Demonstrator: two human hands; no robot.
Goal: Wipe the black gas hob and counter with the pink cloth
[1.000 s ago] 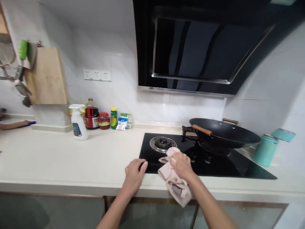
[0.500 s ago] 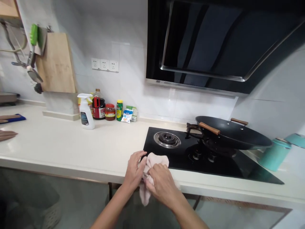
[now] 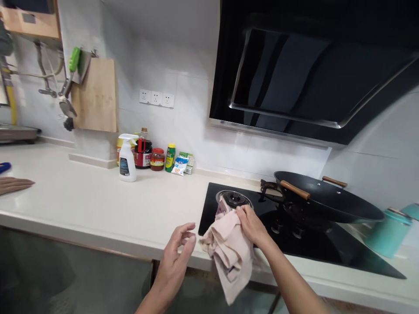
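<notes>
A pale pink cloth [image 3: 234,244] hangs in loose folds from my right hand [image 3: 252,224], which grips its upper right side. The cloth covers the front left corner of the black gas stove [image 3: 268,237] and drapes below the counter's front edge. Its top end reaches the left burner [image 3: 236,198]. My left hand [image 3: 176,253] is off the cloth, just left of it, over the counter's front edge. Its fingers are curved and apart, with nothing in them.
A black wok [image 3: 327,198] sits on the stove's right burner, beside a turquoise canister [image 3: 389,231]. A white spray bottle [image 3: 127,159], sauce bottle [image 3: 143,150], and jar [image 3: 157,159] line the wall. Another person's hand [image 3: 15,185] rests on the counter [image 3: 98,200] at far left. The range hood [image 3: 288,74] hangs above.
My left hand has let go of the cloth and moved slightly left. The right hand has lifted the cloth up and right, so it hangs more unfolded. The view has shifted left.
</notes>
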